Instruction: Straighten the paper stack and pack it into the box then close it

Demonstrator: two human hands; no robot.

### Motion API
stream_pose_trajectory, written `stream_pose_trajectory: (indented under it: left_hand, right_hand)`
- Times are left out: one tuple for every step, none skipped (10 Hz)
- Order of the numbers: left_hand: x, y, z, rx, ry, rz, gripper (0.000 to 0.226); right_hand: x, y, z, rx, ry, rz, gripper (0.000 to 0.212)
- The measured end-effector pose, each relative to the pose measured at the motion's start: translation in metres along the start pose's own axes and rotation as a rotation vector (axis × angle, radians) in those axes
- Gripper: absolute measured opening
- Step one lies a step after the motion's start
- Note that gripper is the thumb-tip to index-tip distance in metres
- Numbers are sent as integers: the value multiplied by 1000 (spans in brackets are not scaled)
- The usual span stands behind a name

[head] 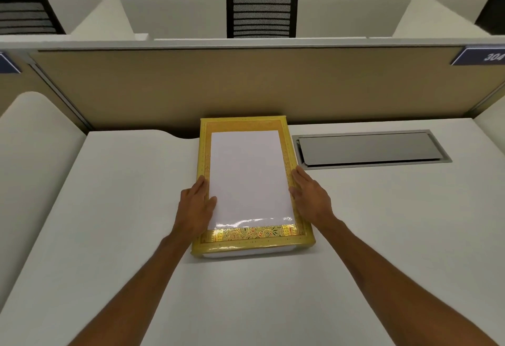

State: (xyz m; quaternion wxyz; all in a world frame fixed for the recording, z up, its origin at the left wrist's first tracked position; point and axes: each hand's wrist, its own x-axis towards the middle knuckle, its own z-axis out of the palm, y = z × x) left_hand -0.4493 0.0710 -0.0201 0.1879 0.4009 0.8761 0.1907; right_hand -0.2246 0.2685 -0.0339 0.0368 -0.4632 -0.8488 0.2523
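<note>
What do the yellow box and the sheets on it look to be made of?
The box looks like cardboard wrapped in glossy yellow paper with gold foil patterning; bright glare runs along its near border. The paper stack is plain white, seemingly smooth, with glare at its near edge, so it may be coated or under film. I can't tell which.

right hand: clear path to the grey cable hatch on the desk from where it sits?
Probably yes. The right hand lies flat at the right edge of the yellow box, and the grey cable hatch sits just beyond it to the right, with only bare desk between.
</note>
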Motion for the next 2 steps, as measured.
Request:
stream_pose_trajectory:
  left_hand:
    - [-11, 9, -4, -11, -8, -22, 68]
    - [-30, 19, -3, -1, 44, 36, 75]
  right_hand:
    - [-17, -3, -10, -42, -4, -28, 64]
    - [-38, -1, -17, -170, 35, -81, 68]
